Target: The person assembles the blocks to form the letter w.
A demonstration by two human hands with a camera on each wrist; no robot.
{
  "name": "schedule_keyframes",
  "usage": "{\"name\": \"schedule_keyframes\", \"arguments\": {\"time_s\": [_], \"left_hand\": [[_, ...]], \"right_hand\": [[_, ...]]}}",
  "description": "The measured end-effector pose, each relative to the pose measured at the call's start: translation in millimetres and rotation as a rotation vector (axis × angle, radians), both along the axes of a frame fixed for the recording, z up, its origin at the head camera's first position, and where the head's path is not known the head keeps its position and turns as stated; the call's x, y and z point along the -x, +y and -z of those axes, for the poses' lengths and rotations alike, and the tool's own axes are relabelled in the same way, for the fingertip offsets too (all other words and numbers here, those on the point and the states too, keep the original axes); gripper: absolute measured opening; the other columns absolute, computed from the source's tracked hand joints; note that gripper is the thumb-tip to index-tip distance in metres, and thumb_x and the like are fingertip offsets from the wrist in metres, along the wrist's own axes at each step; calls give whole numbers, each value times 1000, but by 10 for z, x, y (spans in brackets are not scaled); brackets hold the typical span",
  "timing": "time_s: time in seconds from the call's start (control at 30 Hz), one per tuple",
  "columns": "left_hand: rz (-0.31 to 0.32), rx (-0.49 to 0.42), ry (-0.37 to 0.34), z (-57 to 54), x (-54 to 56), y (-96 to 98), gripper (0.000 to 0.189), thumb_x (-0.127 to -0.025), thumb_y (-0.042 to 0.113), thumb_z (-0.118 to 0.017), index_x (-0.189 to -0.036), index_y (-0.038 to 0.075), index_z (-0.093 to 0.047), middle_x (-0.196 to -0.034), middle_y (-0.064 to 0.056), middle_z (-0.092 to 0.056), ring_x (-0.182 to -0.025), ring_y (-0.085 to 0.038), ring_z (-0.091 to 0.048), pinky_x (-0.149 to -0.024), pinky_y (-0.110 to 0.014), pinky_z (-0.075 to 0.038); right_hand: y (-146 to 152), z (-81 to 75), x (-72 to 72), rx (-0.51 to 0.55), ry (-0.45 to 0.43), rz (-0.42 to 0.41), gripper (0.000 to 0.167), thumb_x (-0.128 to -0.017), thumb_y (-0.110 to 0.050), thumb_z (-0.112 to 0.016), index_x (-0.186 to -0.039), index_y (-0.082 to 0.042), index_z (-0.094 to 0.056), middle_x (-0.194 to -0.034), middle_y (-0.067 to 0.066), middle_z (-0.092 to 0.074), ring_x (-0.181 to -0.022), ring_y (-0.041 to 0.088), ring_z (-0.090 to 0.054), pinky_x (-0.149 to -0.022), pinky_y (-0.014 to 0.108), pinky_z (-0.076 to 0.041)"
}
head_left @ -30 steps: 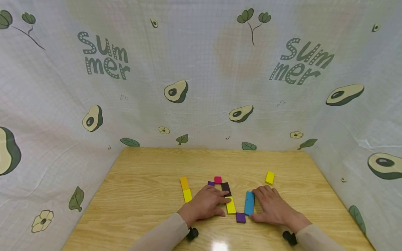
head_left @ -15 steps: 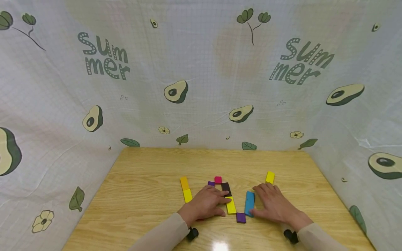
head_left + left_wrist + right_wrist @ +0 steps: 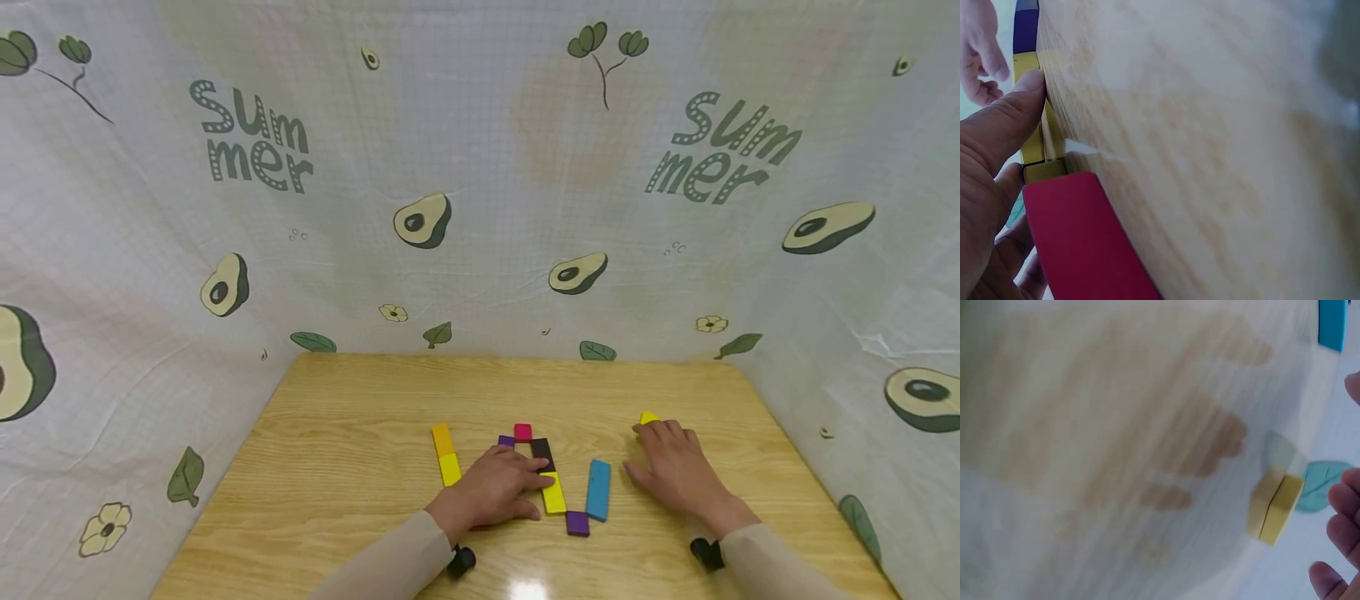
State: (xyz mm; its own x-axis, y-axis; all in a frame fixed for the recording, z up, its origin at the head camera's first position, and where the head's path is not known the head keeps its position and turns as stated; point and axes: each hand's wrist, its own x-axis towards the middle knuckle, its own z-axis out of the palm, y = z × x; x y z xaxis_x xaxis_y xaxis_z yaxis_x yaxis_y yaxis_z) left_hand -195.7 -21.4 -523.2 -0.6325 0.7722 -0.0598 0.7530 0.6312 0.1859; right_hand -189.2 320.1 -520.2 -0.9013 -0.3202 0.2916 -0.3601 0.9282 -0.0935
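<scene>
On the wooden table, my left hand (image 3: 495, 487) rests over a zigzag of small coloured blocks. Its fingertips touch the black block (image 3: 542, 452) and the yellow block (image 3: 553, 496) below it. In the left wrist view the thumb lies against a yellow block (image 3: 1034, 147), near a red block (image 3: 1085, 237). My right hand (image 3: 678, 471) hovers with fingers spread near a lone yellow block (image 3: 649, 417), partly covering it in the head view. The right wrist view shows that yellow block (image 3: 1282, 509) apart from the fingers. A blue block (image 3: 598, 490) lies between the hands.
An orange block (image 3: 442, 438) and a yellow block (image 3: 449, 469) form a line left of my left hand. A magenta block (image 3: 522, 432) tops the zigzag; a purple block (image 3: 577, 523) lies at its lower right. A patterned cloth (image 3: 480, 167) stands behind and beside the table.
My right hand has let go of the blue block and moved right and away from me to the lone yellow block. My left hand has stayed in place.
</scene>
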Motion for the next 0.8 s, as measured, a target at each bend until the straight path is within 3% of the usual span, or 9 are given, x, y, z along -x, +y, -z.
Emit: {"name": "schedule_keyframes", "arguments": {"time_s": [0.23, 0.5, 0.8], "left_hand": [[2, 1, 2, 16, 5, -1, 56, -100, 55, -65, -153, 39, -56, -161, 15, -49, -145, -12, -51, -125, -43, -34], [4, 2, 6, 14, 4, -6, 56, -100, 56, -64, -153, 39, -56, -161, 14, -49, -145, -12, -51, -124, -43, -34], [0, 5, 10, 20, 9, -5, 55, -100, 56, -64, -153, 41, -56, -161, 16, -50, -144, -12, -52, -124, -44, -35]], "right_hand": [[177, -44, 125, -11, -15, 67, 58, -93, -32, -74, -133, 7, -59, -126, 27, -63, -117, 47, -52, -96, 67, -41], [357, 22, 250, -64, -57, 103, 63, -94, -36, -72, -136, 8, -58, -129, 30, -61, -120, 52, -51, -94, 71, -40], [423, 60, 315, -67, -106, 106, 62, -97, -39, -70, -137, 7, -59, -131, 30, -59, -120, 52, -50, -92, 70, -40]]}}
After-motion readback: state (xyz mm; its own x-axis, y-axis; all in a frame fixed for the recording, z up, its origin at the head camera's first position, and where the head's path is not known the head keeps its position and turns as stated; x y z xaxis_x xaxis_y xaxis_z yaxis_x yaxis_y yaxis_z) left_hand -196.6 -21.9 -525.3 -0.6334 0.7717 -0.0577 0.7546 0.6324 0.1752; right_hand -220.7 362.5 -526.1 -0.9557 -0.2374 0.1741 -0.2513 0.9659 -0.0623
